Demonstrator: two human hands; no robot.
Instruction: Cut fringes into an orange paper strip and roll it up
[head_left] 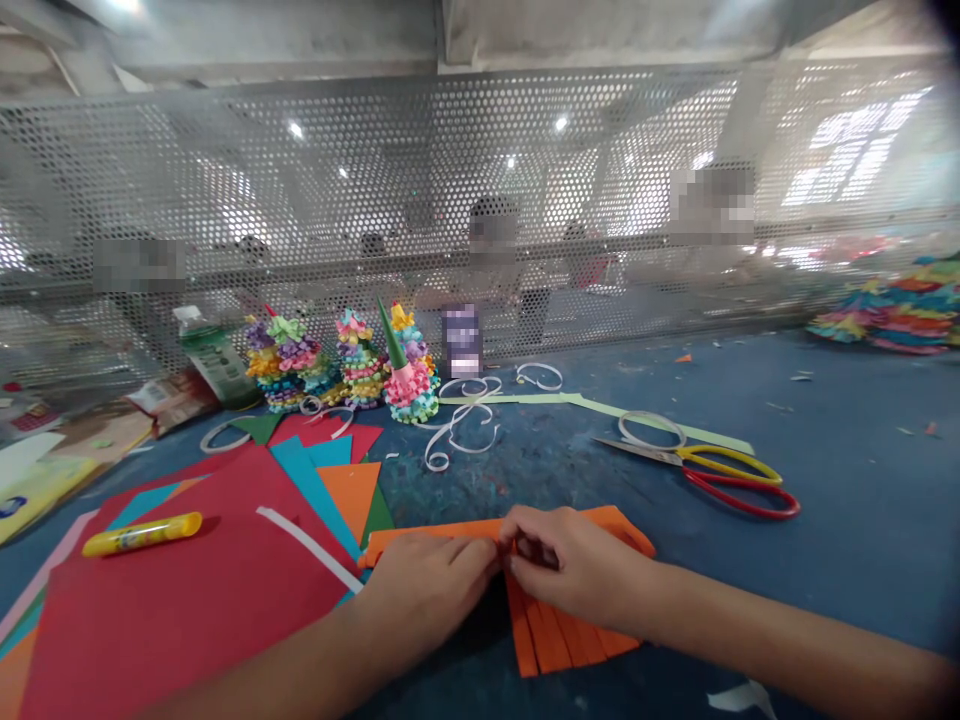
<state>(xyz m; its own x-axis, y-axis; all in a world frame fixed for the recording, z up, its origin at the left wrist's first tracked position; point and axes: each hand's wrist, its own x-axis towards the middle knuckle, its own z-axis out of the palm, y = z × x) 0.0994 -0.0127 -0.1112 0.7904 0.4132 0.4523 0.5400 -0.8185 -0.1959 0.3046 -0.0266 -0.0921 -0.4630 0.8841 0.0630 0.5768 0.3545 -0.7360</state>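
The left hand (427, 590) and right hand (577, 565) are close together, fingers pinching the upper edge of a fringed orange paper sheet (551, 630), whose cut strips lie on the near side of the hands. A yellow glue stick (142, 534) rests on stacked red card sheets (172, 620) beside the left hand. Steel scissors with red and yellow handles (720, 475) lie on the blue tabletop (847, 570), right of the right hand. Multicoloured paper-coil cones (360, 360) stand farther off.
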